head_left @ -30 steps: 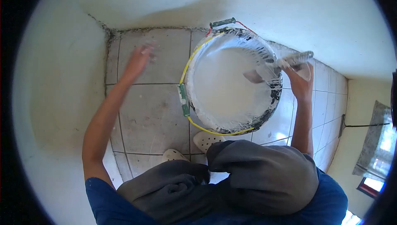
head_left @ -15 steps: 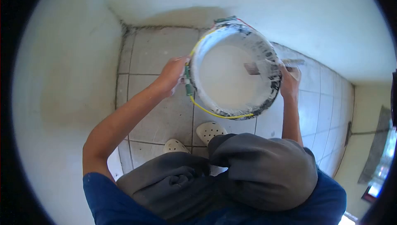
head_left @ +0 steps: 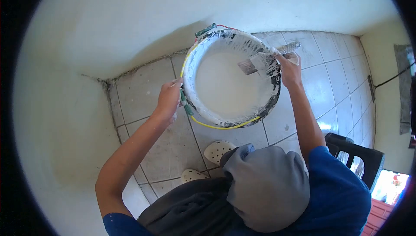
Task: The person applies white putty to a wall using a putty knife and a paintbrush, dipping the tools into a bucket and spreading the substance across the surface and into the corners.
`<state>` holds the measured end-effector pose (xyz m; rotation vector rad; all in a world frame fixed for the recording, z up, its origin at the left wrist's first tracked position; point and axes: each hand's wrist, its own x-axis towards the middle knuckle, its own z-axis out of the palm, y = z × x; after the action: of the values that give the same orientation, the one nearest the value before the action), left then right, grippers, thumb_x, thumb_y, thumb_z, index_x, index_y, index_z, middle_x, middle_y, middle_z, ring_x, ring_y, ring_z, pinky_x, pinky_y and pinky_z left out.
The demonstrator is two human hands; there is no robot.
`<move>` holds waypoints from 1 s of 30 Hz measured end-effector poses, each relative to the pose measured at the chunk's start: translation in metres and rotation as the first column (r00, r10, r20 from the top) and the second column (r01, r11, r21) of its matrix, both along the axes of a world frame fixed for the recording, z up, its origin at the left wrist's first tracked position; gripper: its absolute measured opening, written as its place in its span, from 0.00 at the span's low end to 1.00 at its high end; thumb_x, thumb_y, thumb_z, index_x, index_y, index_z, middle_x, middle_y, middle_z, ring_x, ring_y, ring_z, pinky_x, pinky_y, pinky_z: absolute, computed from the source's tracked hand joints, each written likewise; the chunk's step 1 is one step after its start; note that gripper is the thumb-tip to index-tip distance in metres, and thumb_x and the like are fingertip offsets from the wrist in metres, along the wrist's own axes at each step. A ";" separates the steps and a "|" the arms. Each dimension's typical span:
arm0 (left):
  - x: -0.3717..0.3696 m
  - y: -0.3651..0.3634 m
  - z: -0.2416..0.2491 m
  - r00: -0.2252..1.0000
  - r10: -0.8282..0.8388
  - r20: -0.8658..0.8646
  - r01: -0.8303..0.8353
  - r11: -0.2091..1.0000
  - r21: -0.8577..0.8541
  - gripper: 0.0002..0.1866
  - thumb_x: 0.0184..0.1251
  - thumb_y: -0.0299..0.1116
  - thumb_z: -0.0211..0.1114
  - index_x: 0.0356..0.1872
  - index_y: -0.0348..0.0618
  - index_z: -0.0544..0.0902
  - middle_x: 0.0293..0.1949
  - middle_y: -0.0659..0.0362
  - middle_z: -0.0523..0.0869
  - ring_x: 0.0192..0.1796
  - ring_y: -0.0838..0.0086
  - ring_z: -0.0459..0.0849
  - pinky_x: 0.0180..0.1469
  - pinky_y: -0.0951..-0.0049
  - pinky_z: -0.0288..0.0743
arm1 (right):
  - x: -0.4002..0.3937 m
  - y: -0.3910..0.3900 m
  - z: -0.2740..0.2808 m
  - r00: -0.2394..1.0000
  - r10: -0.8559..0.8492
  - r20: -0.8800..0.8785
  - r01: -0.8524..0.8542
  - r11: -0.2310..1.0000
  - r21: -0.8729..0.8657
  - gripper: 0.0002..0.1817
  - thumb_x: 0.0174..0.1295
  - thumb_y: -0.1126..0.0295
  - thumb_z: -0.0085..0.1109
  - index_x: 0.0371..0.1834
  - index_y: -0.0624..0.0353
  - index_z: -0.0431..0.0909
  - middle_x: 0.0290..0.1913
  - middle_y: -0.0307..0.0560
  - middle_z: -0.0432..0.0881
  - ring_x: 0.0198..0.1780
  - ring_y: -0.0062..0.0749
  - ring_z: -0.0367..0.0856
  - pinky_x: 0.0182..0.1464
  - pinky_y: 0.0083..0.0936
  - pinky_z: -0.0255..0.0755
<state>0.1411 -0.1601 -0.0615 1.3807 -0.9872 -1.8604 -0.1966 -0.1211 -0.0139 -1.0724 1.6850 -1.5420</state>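
Observation:
A round bucket [head_left: 277,89] of white paint [head_left: 229,84] is held out in front of me, its black rim smeared with white. My left hand [head_left: 170,98] grips its left side beside a green handle grip [head_left: 186,102] on a yellow wire. Closed on the right rim is my right hand [head_left: 290,69]. A paint-coated paintbrush [head_left: 259,62] lies across that rim, with its bristles over the paint and its handle pointing outward above my right hand. Whether those fingers also press the brush is hard to see. Another green grip [head_left: 206,29], on red wire, sits at the far rim.
Grey floor tiles [head_left: 164,153] lie below, bordered by pale walls [head_left: 56,88] to the left and ahead. My feet in cream clogs [head_left: 218,151] are under the bucket. A black plastic chair [head_left: 366,160] and a bright screen [head_left: 392,186] are at the lower right.
The view has turned right, bringing the chair into sight. Both hands and the bucket appear farther left, and the bucket has turned slightly. My grip looks the same.

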 end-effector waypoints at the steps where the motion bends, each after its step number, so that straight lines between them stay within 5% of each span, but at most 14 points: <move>1: 0.000 0.002 -0.001 1.000 -0.003 0.017 0.003 1.000 -0.005 0.16 0.70 0.41 0.50 0.40 0.40 0.79 0.26 0.64 0.77 0.26 0.79 0.74 0.33 0.72 0.70 | 0.001 0.001 0.000 1.000 0.002 -0.001 -0.002 1.000 -0.011 0.09 0.56 0.72 0.63 0.36 0.66 0.80 0.32 0.41 0.82 0.30 0.21 0.78 0.32 0.20 0.72; 6: -0.001 -0.002 -0.017 0.996 -0.091 0.004 0.091 0.984 -0.156 0.18 0.71 0.40 0.48 0.41 0.35 0.79 0.24 0.62 0.75 0.25 0.77 0.71 0.30 0.72 0.65 | 0.005 0.007 0.005 0.993 -0.070 -0.096 0.070 0.998 0.001 0.11 0.56 0.69 0.63 0.38 0.67 0.80 0.33 0.41 0.82 0.33 0.21 0.78 0.35 0.21 0.71; 11: 0.000 -0.014 -0.030 0.985 -0.145 -0.091 0.137 0.986 -0.094 0.19 0.72 0.39 0.46 0.42 0.32 0.78 0.24 0.60 0.75 0.28 0.77 0.71 0.31 0.71 0.65 | 0.017 0.011 0.002 0.963 -0.203 -0.179 0.203 0.979 -0.021 0.12 0.56 0.67 0.64 0.37 0.66 0.81 0.32 0.39 0.81 0.34 0.20 0.76 0.38 0.20 0.70; 14: 0.004 -0.011 -0.032 0.985 -0.139 -0.104 0.134 0.989 -0.056 0.18 0.72 0.39 0.46 0.42 0.33 0.78 0.26 0.60 0.77 0.27 0.78 0.72 0.31 0.72 0.67 | 0.031 0.009 0.023 0.842 -0.158 -0.516 0.244 0.964 0.103 0.15 0.58 0.66 0.62 0.43 0.65 0.79 0.38 0.42 0.80 0.36 0.20 0.77 0.40 0.21 0.72; 18: 0.004 -0.005 -0.025 0.984 -0.148 -0.101 0.143 0.988 -0.056 0.17 0.72 0.39 0.47 0.42 0.34 0.78 0.27 0.60 0.79 0.27 0.77 0.75 0.33 0.73 0.71 | 0.050 -0.013 0.043 0.935 0.078 -0.346 -0.071 0.997 0.035 0.19 0.59 0.65 0.61 0.51 0.63 0.76 0.41 0.44 0.79 0.38 0.21 0.77 0.40 0.20 0.73; 20: 0.012 -0.007 -0.020 0.980 -0.185 -0.079 0.182 0.983 -0.035 0.17 0.71 0.39 0.48 0.43 0.35 0.78 0.29 0.60 0.80 0.29 0.77 0.77 0.36 0.73 0.73 | 0.077 -0.027 0.055 0.909 0.236 -0.343 -0.174 0.964 0.201 0.20 0.60 0.65 0.60 0.53 0.61 0.75 0.41 0.44 0.79 0.38 0.22 0.77 0.39 0.21 0.74; 25: 0.034 -0.008 -0.012 0.966 -0.222 -0.135 0.230 0.972 0.053 0.17 0.70 0.41 0.51 0.47 0.38 0.77 0.39 0.58 0.82 0.40 0.73 0.82 0.46 0.71 0.76 | 0.111 -0.069 0.049 0.731 0.662 -0.168 -0.501 0.687 0.527 0.22 0.58 0.61 0.63 0.52 0.61 0.76 0.41 0.46 0.81 0.40 0.26 0.80 0.38 0.22 0.76; 30: 0.054 -0.005 -0.007 0.964 -0.241 -0.109 0.247 0.968 0.045 0.18 0.69 0.42 0.52 0.50 0.38 0.76 0.46 0.56 0.80 0.50 0.69 0.80 0.52 0.66 0.75 | 0.137 -0.093 0.012 0.635 0.772 0.011 -0.577 0.465 0.671 0.20 0.57 0.61 0.64 0.49 0.62 0.78 0.43 0.46 0.81 0.40 0.29 0.80 0.37 0.24 0.77</move>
<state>0.1950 -0.1655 -0.0685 1.2266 -1.0993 -2.1337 -0.0600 -0.2142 -0.0018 -1.3933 1.4580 -0.2393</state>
